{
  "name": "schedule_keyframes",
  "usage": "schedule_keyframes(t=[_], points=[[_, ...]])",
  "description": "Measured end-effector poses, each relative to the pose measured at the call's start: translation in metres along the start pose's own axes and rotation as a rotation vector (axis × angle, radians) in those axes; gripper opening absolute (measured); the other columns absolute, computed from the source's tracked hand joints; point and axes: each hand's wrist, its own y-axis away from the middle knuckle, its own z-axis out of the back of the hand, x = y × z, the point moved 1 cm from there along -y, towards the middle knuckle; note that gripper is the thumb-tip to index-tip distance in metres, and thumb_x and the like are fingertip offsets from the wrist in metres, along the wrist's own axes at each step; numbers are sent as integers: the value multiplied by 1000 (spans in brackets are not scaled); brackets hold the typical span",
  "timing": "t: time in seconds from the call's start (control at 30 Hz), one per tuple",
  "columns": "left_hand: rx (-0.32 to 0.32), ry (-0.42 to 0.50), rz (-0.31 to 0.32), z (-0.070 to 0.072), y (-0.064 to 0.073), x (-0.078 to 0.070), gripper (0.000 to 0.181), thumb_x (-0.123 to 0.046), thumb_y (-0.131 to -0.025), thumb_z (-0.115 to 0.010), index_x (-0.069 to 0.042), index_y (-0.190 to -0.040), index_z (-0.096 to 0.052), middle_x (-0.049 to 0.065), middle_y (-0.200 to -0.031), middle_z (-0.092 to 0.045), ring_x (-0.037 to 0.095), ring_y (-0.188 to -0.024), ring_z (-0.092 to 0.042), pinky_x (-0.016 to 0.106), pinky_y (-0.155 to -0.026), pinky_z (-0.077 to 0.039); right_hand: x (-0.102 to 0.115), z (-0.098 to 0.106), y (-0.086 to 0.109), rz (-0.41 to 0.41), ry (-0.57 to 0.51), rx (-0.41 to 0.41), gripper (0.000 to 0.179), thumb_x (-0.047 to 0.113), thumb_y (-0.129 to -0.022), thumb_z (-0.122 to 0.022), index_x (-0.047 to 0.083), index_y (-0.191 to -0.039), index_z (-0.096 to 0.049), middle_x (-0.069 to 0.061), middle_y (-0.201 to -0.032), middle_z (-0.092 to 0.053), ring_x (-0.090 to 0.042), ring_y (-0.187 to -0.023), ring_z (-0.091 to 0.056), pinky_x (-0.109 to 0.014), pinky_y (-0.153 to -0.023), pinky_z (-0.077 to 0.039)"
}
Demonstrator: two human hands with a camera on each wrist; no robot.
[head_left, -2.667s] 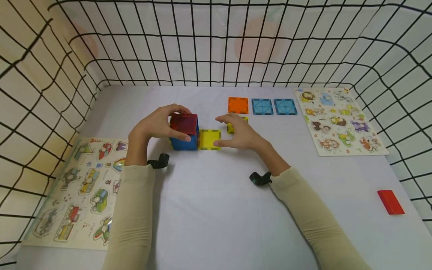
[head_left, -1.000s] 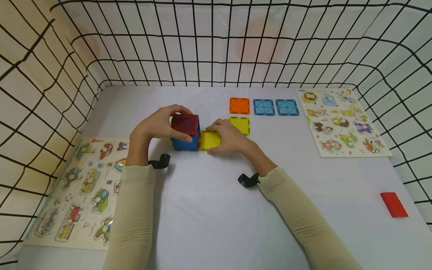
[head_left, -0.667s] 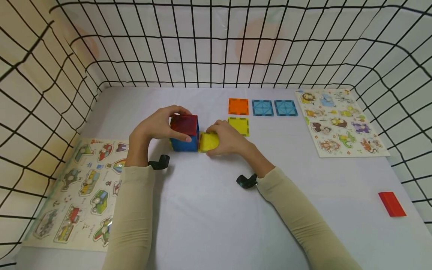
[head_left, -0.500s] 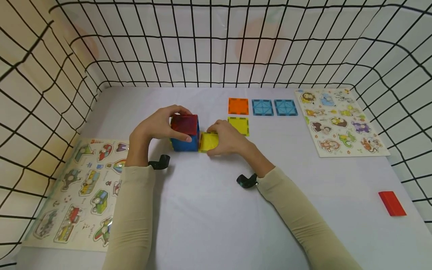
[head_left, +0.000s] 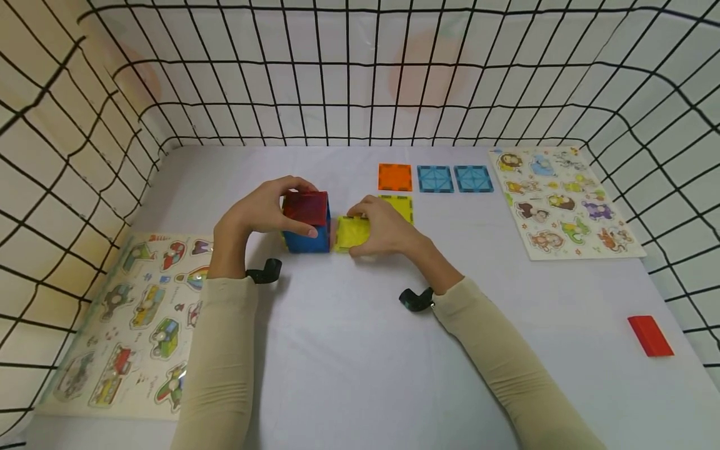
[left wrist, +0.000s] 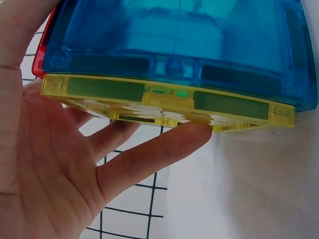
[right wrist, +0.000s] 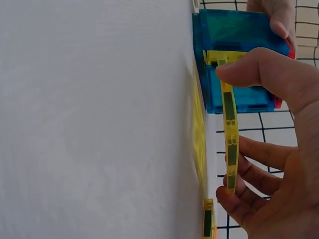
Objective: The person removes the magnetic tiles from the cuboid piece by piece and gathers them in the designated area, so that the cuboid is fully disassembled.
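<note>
Yellow tile [head_left: 350,233] beside the cube [head_left: 304,242]; only the right-wrist view shows it raised off the desk [head_left: 337,337], edge-on. The right hand [head_left: 388,228], spread to its width, pinches opposite edges; the left hand [head_left: 260,206], thumb in front, grips the cube.

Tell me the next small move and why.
Probably ease the held yellow tile toward the cube: the right hand holds it just above the table, a narrow gap separates tile and cube, and the left hand grips the cube.
</note>
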Motion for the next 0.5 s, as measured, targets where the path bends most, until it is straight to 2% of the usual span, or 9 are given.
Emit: schedule_keyframes(t=[0.23, 0.5], points=[[5, -1, -15, 1, -2, -2, 82, -47, -71, -94, -24, -140, -55, 3, -143, -55, 26, -123, -51, 47, -93, -60, -6, 12, 6, -21, -42, -52, 70, 43, -72, -85, 16, -134, -65, -3, -130, -58, -23, -123, -50, -43, -108, -48], [3, 3, -3, 0, -1, 0, 84, -48, -69, -94, -25, -140, -55, 2, -143, -54, 25, -124, -50, 46, -92, -60, -13, 31, 15, -21, -49, -52, 75, 43, -72, -85, 16, -139, -62, -7, -144, -54, -27, -130, -47, -48, -110, -46]])
